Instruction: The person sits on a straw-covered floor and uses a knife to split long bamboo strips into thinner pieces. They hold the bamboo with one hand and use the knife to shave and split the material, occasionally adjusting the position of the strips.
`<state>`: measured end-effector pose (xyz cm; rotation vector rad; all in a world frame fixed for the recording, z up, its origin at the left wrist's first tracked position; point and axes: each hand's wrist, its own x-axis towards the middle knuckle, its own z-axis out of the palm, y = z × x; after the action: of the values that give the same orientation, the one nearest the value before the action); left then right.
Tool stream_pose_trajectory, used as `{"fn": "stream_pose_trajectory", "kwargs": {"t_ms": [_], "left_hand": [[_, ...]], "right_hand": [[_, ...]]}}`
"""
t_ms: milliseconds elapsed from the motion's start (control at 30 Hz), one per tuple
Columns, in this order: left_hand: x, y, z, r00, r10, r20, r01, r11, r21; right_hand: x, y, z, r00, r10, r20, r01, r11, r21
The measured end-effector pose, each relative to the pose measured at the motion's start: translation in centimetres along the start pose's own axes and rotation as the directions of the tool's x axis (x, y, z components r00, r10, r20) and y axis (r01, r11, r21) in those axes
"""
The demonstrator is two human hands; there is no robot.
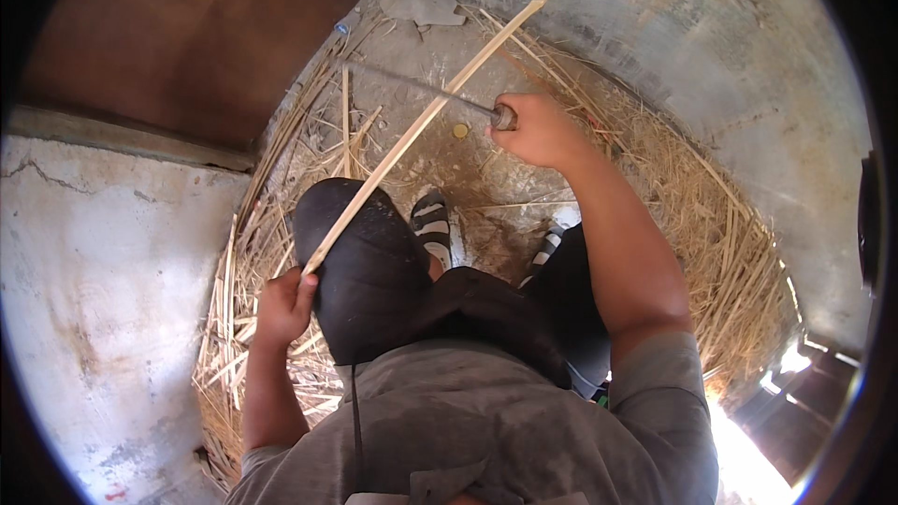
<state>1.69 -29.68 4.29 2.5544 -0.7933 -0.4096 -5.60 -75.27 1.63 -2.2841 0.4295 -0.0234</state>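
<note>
A long pale bamboo strip (pixel 398 148) runs slantwise from my left knee up to the far wall. My left hand (pixel 283 307) is closed around its near end, beside the knee, with the thumb pressed along it. In my right hand (pixel 543 133) is the handle of a long, thin-bladed knife (pixel 472 106), fist closed. Its narrow dark blade points to the left and crosses the strip at about its middle. Whether the blade cuts into the strip cannot be made out; the blade's tip is slightly blurred.
Heaps of bamboo shavings (pixel 692 201) line the floor at right, with more loose strips (pixel 229 318) at left. Stained concrete walls (pixel 730 37) curve close around. A brown panel (pixel 187 28) stands at far left. My sandalled foot (pixel 432 224) rests between them.
</note>
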Motion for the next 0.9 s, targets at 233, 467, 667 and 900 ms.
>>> {"fn": "stream_pose_trajectory", "kwargs": {"t_ms": [233, 467, 667, 900], "left_hand": [[-2.3, 2.8, -1.4, 0.995, -0.094, 0.032, 0.089, 0.988, 0.13], [0.0, 2.9, -0.3, 0.998, -0.05, 0.026, 0.048, 0.995, 0.084], [-0.6, 3.1, -0.3, 0.999, -0.015, 0.029, 0.013, 0.997, 0.077], [-0.5, 1.8, -0.3, 1.0, 0.001, 0.023, -0.005, 0.987, 0.159]], "right_hand": [[-1.1, -2.5, 3.4, 0.948, -0.272, 0.163, 0.304, 0.925, -0.229], [1.0, 2.7, 2.6, 0.982, -0.062, 0.179, 0.064, 0.998, -0.006], [-1.4, -2.6, 3.8, 0.976, -0.14, 0.169, 0.166, 0.974, -0.152], [1.1, 3.7, 1.6, 0.992, 0.11, -0.053, -0.108, 0.993, 0.051]]}}
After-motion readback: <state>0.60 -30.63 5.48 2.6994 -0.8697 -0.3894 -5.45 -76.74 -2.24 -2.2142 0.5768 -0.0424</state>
